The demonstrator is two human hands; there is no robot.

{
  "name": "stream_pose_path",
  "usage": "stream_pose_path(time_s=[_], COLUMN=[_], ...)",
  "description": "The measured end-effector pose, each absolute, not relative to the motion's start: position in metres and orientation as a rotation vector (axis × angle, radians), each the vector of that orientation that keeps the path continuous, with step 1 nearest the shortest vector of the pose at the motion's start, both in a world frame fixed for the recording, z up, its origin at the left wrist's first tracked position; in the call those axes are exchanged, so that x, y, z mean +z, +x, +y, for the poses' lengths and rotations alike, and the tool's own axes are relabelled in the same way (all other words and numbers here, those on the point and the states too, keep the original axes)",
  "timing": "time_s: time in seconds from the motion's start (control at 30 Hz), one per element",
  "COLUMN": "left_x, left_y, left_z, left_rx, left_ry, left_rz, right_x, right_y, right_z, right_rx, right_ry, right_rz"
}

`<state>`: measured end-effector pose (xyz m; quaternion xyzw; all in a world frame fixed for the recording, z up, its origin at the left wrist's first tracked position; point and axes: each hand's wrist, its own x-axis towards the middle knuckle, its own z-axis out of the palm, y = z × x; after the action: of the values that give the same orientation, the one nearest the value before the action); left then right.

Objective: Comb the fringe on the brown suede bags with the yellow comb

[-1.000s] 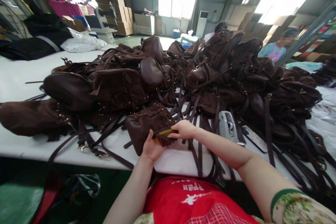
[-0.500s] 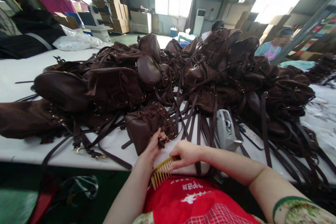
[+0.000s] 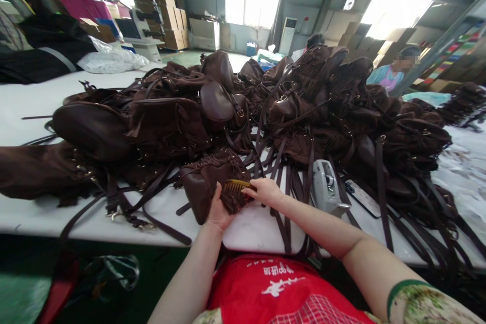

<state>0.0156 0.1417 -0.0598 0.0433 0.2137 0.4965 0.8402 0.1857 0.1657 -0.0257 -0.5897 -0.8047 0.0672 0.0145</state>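
Note:
A small dark brown fringed bag (image 3: 198,188) lies on its side at the table's front edge, its smooth base towards me. My left hand (image 3: 220,212) holds its near side, thumb up, with the fingers partly hidden by the fringe. Pinched at one end in my right hand (image 3: 267,192) is a yellow-brown wide-toothed comb (image 3: 237,185). The comb lies across the fringe, teeth pointing down. Brown straps trail over the table to the right of the bag.
Similar brown bags (image 3: 165,124) are heaped across the white table (image 3: 23,220). A grey tape dispenser (image 3: 325,187) stands to the right, beside scissors (image 3: 350,188) and a phone-like flat object (image 3: 366,198). A co-worker (image 3: 391,73) is behind the heap at right.
My right hand has raised the comb from near my apron up onto the bag's fringe. My left hand has loosened from the bunched fringe ends, and the thumb now points up.

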Motion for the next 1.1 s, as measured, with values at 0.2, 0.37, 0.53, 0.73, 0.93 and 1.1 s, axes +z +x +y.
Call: stream_pose_path(time_s=[0.2,0.37,0.53,0.73,0.93,1.1], left_x=[-0.058,-0.056,-0.058,-0.061,-0.067,-0.058], left_y=[0.015,0.017,0.019,0.013,0.008,0.012], left_z=[0.139,0.138,0.140,0.143,0.148,0.144], left_rx=[0.981,0.902,0.857,0.913,0.898,0.808], left_ry=[0.129,0.147,0.104,0.022,0.021,0.045], left_rz=[0.376,0.428,0.487,0.449,0.456,0.508], right_x=[-0.037,-0.036,-0.013,-0.010,-0.016,-0.003], right_y=[0.199,0.209,0.212,0.206,0.211,0.208], right_z=[0.148,0.126,0.112,0.107,0.095,0.138], right_rx=[0.312,0.393,0.455,0.549,1.000,0.397], right_ry=[-1.741,-1.506,-1.203,-1.212,-0.992,-1.349], right_rz=[-2.640,-2.877,-3.025,-3.036,-2.985,-2.677])
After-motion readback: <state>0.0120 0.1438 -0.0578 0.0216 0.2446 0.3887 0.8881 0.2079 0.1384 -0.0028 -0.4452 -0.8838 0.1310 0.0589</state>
